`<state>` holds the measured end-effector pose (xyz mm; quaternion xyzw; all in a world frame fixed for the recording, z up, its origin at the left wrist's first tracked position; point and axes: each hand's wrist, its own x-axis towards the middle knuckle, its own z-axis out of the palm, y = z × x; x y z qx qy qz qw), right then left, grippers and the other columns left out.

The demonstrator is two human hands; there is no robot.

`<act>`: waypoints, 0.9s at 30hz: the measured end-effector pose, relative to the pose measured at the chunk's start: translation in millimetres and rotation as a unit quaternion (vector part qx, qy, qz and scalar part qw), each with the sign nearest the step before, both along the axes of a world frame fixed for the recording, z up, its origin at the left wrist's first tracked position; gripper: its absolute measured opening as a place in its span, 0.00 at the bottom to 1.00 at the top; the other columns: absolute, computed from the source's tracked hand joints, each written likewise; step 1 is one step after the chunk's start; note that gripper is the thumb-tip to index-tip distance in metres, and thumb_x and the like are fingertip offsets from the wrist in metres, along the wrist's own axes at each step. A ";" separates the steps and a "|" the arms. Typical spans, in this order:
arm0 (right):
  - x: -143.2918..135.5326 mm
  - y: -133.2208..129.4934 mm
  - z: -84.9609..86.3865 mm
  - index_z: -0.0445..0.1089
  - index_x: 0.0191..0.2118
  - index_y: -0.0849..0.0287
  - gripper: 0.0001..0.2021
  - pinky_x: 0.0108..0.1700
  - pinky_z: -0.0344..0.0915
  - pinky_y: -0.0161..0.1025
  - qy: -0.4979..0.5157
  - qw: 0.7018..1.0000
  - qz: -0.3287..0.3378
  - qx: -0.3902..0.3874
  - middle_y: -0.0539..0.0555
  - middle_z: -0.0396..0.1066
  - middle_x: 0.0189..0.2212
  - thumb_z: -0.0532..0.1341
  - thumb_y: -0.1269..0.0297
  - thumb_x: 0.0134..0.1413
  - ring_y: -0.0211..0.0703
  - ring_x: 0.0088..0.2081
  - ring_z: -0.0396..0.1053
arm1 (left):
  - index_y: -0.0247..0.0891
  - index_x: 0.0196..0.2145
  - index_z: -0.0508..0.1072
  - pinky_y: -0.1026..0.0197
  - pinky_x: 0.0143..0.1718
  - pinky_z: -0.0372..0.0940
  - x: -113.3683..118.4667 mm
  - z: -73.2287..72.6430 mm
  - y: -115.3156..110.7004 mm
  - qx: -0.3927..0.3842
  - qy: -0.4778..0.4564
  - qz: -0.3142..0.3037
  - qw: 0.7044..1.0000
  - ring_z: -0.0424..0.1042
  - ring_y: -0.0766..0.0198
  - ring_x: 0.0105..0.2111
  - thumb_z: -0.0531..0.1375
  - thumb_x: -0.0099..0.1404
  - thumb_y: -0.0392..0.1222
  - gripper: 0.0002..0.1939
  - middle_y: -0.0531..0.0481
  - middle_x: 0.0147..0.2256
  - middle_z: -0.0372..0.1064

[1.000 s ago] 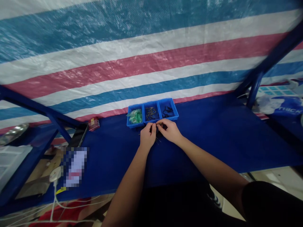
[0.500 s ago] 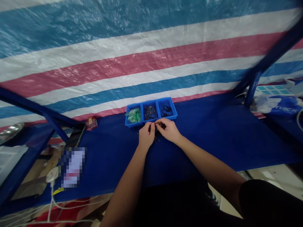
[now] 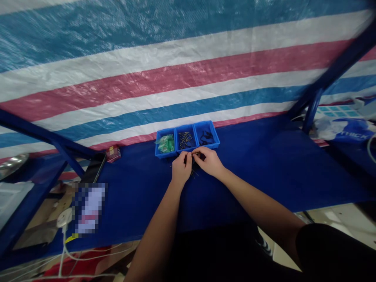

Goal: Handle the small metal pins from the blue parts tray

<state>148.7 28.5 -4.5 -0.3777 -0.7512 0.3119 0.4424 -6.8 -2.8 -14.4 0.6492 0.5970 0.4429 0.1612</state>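
Note:
My left hand [image 3: 182, 164] and my right hand [image 3: 209, 160] meet fingertip to fingertip just in front of three joined blue bins. Both are closed in a pinch. A small thin dark piece shows at the right fingertips; its kind is too small to make out. What the left fingers pinch is hidden. Several thin dark pins [image 3: 194, 172] lie on the table below and between the hands. The left bin holds green plastic packets [image 3: 166, 143], the middle bin dark screw-like pieces [image 3: 185, 140], and the right bin black parts [image 3: 206, 137].
A blue table [image 3: 264, 164] carries everything, with a striped tarp [image 3: 176, 86] behind it. Blue frame posts [image 3: 312, 109] rise at both sides. On the left are a small red box [image 3: 113, 153], a dark flat device [image 3: 94, 167] and a white plug with cables [image 3: 64, 217].

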 end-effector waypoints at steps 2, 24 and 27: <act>-0.2 0.2 -0.4 0.74 0.40 0.57 0.07 0.37 0.68 0.37 0.000 1.000 0.000 0.000 0.52 0.73 0.34 0.59 0.67 0.59 0.38 0.33 0.69 | 0.37 0.35 0.73 0.66 0.32 0.62 -0.1 -0.4 0.2 0.001 0.000 -0.001 1.000 0.68 0.68 0.26 0.53 0.71 0.48 0.15 0.53 0.26 0.70; -1.8 -1.3 -4.3 0.72 0.43 0.56 0.09 0.42 0.71 0.40 0.051 0.995 -0.018 -0.080 0.53 0.78 0.38 0.61 0.60 0.60 0.42 0.38 0.77 | 0.40 0.47 0.71 0.67 0.30 0.63 1.3 -2.8 -2.6 0.013 -0.025 -0.041 0.999 0.65 0.70 0.22 0.56 0.68 0.43 0.12 0.58 0.22 0.64; -2.9 -2.2 -3.5 0.71 0.42 0.56 0.10 0.41 0.71 0.39 0.070 0.992 -0.021 -0.104 0.53 0.79 0.36 0.61 0.57 0.60 0.42 0.37 0.77 | 0.41 0.47 0.70 0.67 0.29 0.62 2.7 -3.3 -2.4 0.003 -0.016 -0.048 0.999 0.64 0.71 0.21 0.59 0.65 0.44 0.13 0.59 0.22 0.62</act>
